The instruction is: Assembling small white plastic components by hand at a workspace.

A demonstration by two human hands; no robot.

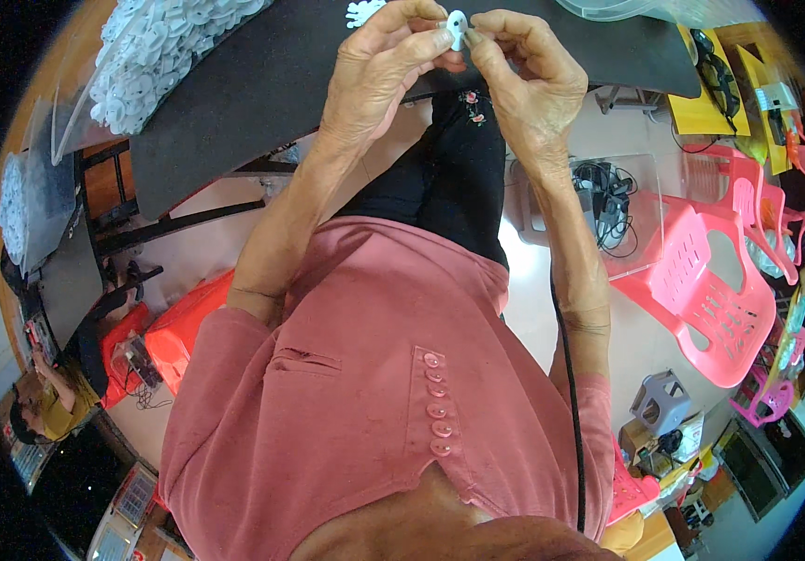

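Above the dark table, both of my hands meet at a small white plastic piece, oval with a dark spot in it. My left hand pinches it from the left between thumb and fingers. From the other side, the closed thumb and fingertips of my right hand grip its right edge. Just beyond my left hand lies a small white notched part on the table. A big heap of flat white plastic pieces rests at the far left, by a sheet of clear plastic.
A clear tub stands at the far right of the table. Beside my right forearm is a clear box with black cables. Pink plastic chairs stand to the right, a red stool to the left. Another person is at the far left.
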